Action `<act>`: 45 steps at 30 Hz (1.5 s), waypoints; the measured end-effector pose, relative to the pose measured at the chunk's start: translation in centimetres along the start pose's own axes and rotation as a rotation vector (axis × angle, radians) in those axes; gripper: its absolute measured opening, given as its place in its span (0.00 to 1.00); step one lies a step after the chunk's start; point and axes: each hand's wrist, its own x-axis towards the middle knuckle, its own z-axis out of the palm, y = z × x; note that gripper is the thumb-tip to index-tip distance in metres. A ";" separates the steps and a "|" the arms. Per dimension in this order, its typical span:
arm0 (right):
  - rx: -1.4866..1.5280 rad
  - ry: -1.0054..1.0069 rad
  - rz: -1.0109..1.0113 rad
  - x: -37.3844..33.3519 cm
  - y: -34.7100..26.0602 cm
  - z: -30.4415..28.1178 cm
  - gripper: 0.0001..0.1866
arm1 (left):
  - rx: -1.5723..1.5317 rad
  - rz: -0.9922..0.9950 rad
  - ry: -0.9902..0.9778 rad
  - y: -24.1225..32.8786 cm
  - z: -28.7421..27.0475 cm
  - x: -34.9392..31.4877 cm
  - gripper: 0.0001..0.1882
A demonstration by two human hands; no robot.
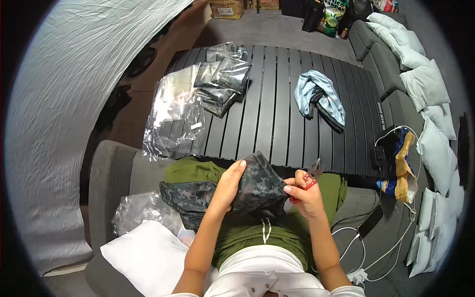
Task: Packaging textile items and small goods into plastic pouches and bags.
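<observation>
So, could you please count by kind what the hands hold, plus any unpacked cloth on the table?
Camouflage cloth, left hand and right hand: 1
Red-handled scissors, right hand: 1
Light blue cloth bundle, table: 1
Total: 3
Not counted: camouflage fabric further left, maybe the same piece.

Pale capital letters, clear enough to read, run along the right edge of the black slatted counter (277, 109), turned sideways and leading away from the person; a green bag (332, 19) on the floor beyond bears large white capitals, only partly in view; a cardboard box (227, 9) near it carries a pale label with print too small to read; a little white label (197, 125) lies on the clear plastic bags (173, 101), its marks illegible.
</observation>
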 end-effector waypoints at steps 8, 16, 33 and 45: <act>-0.132 0.000 0.066 -0.1 -3.5 3.0 0.20 | 0.789 0.788 -0.216 2.4 1.3 -0.8 0.21; -0.350 -0.242 -0.012 0.5 -4.4 -0.7 0.17 | 0.867 0.496 -0.556 3.4 3.5 -0.9 0.13; -1.822 1.296 -0.454 7.9 -3.4 -21.0 0.24 | 0.892 0.282 -0.407 10.0 -0.7 -3.3 0.13; -1.520 1.126 -0.295 22.8 -6.4 -19.7 0.37 | 0.770 0.303 -0.146 11.6 0.7 -6.9 0.07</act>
